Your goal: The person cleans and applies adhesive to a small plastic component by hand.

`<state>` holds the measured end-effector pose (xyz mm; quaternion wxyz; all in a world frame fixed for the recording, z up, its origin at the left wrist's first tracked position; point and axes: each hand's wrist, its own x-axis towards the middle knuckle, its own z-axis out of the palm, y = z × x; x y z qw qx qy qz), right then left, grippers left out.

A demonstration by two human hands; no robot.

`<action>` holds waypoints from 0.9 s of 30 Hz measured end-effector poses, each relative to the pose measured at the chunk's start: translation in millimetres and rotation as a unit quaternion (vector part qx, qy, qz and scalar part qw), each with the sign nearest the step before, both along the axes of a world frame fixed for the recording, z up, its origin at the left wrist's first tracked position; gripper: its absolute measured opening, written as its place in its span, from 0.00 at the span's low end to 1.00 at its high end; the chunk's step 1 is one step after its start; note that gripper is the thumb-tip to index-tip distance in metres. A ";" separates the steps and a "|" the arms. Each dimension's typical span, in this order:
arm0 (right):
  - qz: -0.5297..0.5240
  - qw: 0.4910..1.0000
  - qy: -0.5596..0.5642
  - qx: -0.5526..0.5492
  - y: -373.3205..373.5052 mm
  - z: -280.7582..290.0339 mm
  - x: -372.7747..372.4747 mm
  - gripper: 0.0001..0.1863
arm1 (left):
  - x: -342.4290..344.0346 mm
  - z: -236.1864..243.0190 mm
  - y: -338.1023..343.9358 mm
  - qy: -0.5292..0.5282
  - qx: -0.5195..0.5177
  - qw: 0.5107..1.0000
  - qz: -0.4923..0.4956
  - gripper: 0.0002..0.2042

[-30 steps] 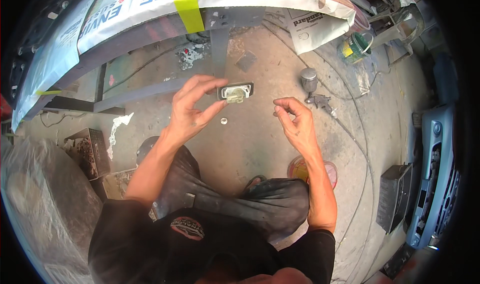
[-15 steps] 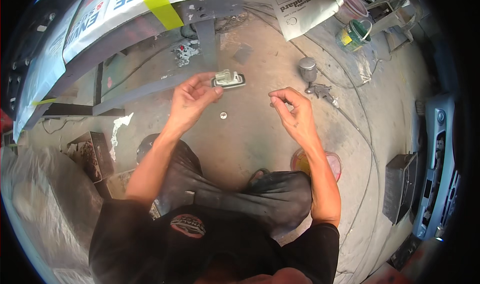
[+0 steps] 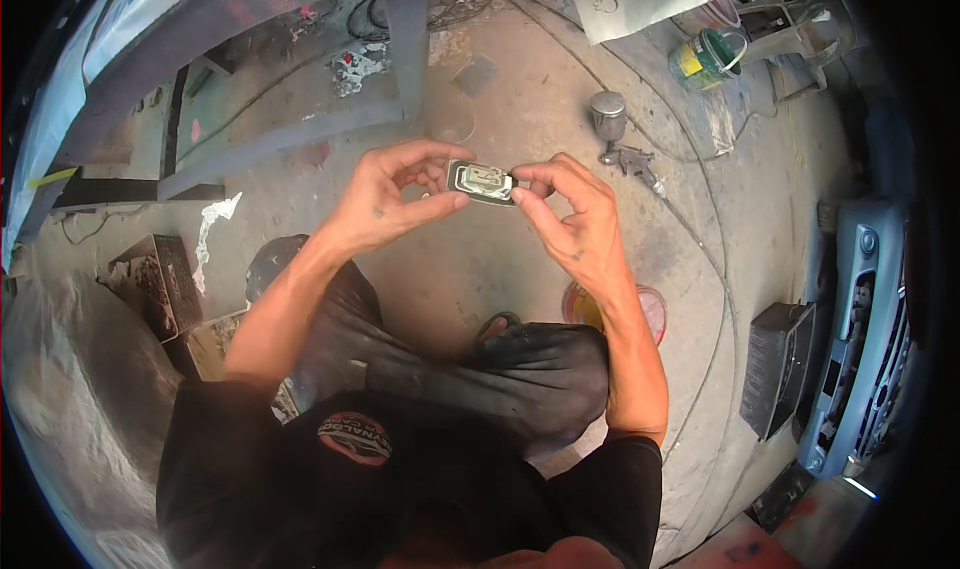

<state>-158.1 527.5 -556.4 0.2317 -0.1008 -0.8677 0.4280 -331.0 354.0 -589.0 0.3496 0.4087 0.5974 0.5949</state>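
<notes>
A small rectangular plastic part (image 3: 484, 182), pale inside with a black rim, is held up in front of me between both hands. My left hand (image 3: 392, 194) grips its left end, the thumb below and the index finger along the top. At the right end, my right hand (image 3: 572, 204) pinches the edge between thumb and fingers. The pale inner side of the part, with its raised frame, faces me. Beneath it, out of contact, lies the concrete floor (image 3: 450, 279).
A spray gun (image 3: 617, 134) with a grey cup stands on the floor beyond my right hand. Hoses run past it, near a green bucket (image 3: 708, 61). A paper-covered stand (image 3: 130, 89) is at far left. At right are a dark box (image 3: 778, 369) and a blue car bumper (image 3: 850, 339).
My right hand has moved left and taken hold of the plastic part's right end. The part has turned its inner side towards me. My view has shifted slightly.
</notes>
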 end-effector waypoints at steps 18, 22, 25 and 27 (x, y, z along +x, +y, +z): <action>0.010 0.999 -0.016 -0.030 -3.7 5.5 -1.0 0.08 | -4.5 2.8 -0.3 0.034 -0.009 0.999 -0.015 0.21; 0.011 0.999 -0.015 -0.042 -4.0 4.9 -0.5 0.08 | -4.4 2.4 -0.4 0.037 -0.020 0.999 -0.022 0.21; 0.009 0.999 -0.014 -0.038 -4.0 4.4 -0.2 0.07 | -3.9 0.5 0.0 0.020 -0.024 0.999 -0.024 0.21; 0.011 0.999 -0.012 -0.037 -4.1 4.4 -0.5 0.07 | -4.3 -0.6 0.1 0.026 -0.021 0.999 -0.025 0.21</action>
